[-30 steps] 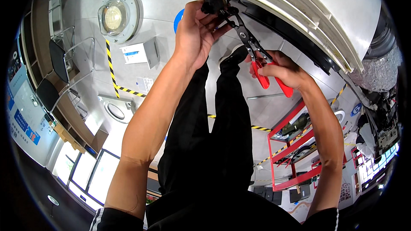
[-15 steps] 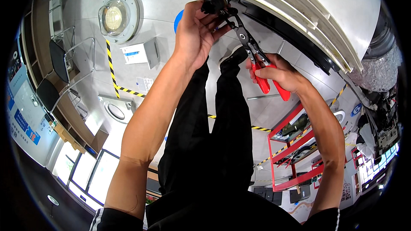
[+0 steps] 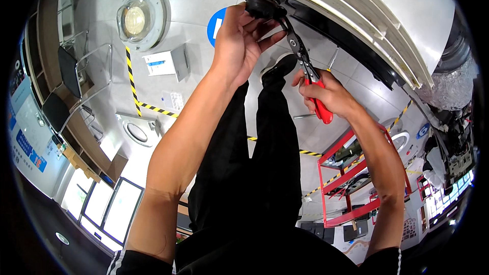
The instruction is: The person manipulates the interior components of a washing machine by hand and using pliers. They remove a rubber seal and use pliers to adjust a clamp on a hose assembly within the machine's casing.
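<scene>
My left hand (image 3: 238, 46) reaches up to a black, round, ribbed part (image 3: 262, 2) by the edge of a white housing. Its fingers curl around the underside of that part, and some fingertips are hidden behind it. In my right hand (image 3: 326, 92) is a pair of pliers (image 3: 300, 53) with red handles and dark metal jaws. The handles are squeezed nearly together in my closed fingers. At the lower right side of the black part the jaw tips meet it, but what they grip is too dark to make out.
The white housing (image 3: 346, 7) with a black strip below spans the upper right. A detached round door (image 3: 140, 19) and a small white box (image 3: 165, 63) are on the tiled floor at left. Chairs (image 3: 69, 71) stand far left; a red rack (image 3: 351, 178) stands at right.
The plier handles have come together from a spread position. Both hands and the black part have shifted slightly to the right in view.
</scene>
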Demonstrator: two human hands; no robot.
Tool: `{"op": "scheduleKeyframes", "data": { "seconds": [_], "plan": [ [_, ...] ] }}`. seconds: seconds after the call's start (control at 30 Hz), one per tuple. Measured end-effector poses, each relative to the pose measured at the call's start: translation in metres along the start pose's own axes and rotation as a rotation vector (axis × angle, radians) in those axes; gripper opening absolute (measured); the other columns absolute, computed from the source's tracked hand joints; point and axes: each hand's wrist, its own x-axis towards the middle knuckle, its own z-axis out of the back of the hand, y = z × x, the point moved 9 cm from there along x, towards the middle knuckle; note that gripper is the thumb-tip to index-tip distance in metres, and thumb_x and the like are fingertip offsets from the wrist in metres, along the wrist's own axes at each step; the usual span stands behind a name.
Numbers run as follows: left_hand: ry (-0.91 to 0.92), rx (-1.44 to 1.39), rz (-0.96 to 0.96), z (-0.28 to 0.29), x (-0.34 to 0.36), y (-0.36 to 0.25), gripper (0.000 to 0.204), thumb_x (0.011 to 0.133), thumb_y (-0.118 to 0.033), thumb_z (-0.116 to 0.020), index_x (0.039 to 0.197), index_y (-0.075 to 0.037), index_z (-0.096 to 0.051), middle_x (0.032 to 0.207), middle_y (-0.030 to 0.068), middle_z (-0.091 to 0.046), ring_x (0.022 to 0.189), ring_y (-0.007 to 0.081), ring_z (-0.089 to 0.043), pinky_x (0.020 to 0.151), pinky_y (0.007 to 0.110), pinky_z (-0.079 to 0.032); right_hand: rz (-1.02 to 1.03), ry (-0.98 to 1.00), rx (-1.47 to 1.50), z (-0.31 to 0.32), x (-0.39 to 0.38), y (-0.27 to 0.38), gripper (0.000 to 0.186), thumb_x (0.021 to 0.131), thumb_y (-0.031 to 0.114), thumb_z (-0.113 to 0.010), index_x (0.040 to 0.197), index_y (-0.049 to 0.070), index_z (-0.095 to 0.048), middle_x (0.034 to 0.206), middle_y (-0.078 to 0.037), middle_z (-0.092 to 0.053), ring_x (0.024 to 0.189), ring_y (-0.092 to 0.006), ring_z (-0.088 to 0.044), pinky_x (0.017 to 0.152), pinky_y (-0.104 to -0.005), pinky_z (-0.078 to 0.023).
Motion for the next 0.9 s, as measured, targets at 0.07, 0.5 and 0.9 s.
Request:
{"op": "scheduleKeyframes", "data": {
  "seconds": [0.07,0.5,0.9],
  "plan": [
    [-0.005,0.044,-0.018,0.003,-0.003,-0.005,0.041,0.091,-0.036,-0.042,0.098,0.002,-0.056,0.1,0.0147,-0.059,0.099,0.0256,-0.056,0.088,0.042,-0.05,0.005,-0.018,-0.017,-0.002,-0.002,0.002,0.015,0.086,0.009,-0.05,0.098,0.0,-0.052,0.063,-0.004,-0.048,0.051,-0.0116,-0.051,0.051,-0.0269,-0.045],
    [-0.027,0.446,-0.139,-0.001,-0.008,-0.027,0.037,0.088,-0.025,-0.062,0.106,0.006,-0.056,0.104,0.015,-0.061,0.098,0.0234,-0.06,0.087,0.037,-0.051,0.141,-0.084,-0.004,0.0,-0.001,0.003,0.033,0.091,0.018,-0.057,0.117,-0.001,-0.052,0.089,-0.01,-0.062,0.08,-0.0163,-0.062,0.073,-0.0294,-0.051],
    [-0.007,0.458,-0.108,0.0,-0.005,-0.032,0.037,0.089,-0.026,-0.059,0.108,0.006,-0.058,0.104,0.0162,-0.063,0.096,0.0248,-0.062,0.089,0.036,-0.049,0.124,-0.001,0.046,-0.009,-0.011,0.013,0.049,0.092,0.018,-0.055,0.134,-0.003,-0.04,0.112,-0.015,-0.06,0.097,-0.0242,-0.062,0.081,-0.0347,-0.051]
  ]
}}
